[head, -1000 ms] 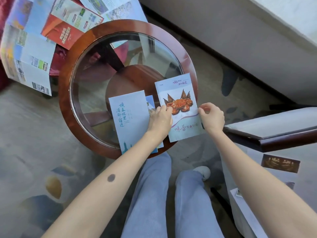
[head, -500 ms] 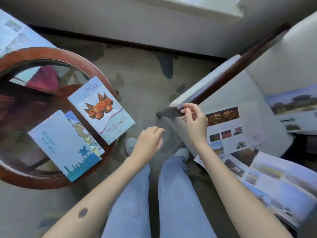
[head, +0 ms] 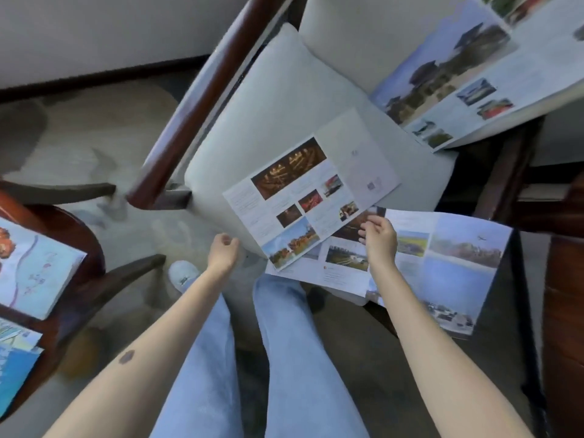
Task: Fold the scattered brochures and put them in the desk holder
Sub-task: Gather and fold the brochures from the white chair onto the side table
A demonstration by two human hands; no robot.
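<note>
**Right hand at the edge of the open brochures on the chair**

The person's right hand (head: 380, 238) hovers over the front of the pale cushioned chair seat (head: 284, 99). Its fingers are bent, and their tips sit where two unfolded sheets overlap. Whether the tips pinch paper or only touch it cannot be told.

The left hand (head: 222, 251) hangs in the air just off the seat's front corner. Its fingers are loosely curled and hold nothing.

The white unfolded brochure with dark theatre photos (head: 303, 197) lies flat on the cushion, one corner past the seat's front edge. Partly under that corner, the wide unfolded brochure with lake and sky photos (head: 448, 267) spreads off the seat front to the right. A third open brochure with a large landscape photo (head: 467, 74) lies tilted at the upper right, over the far side of the chair.

The dark red wooden armrest (head: 196, 105) runs diagonally along the cushion's left side.

At the left edge, on the round wooden table (head: 79, 235), lie a folded brochure with an orange crab picture (head: 31, 270) and a folded blue brochure (head: 12, 361) nearer the person.

The person's legs in light blue jeans (head: 284, 343) stand between table and chair.
</note>
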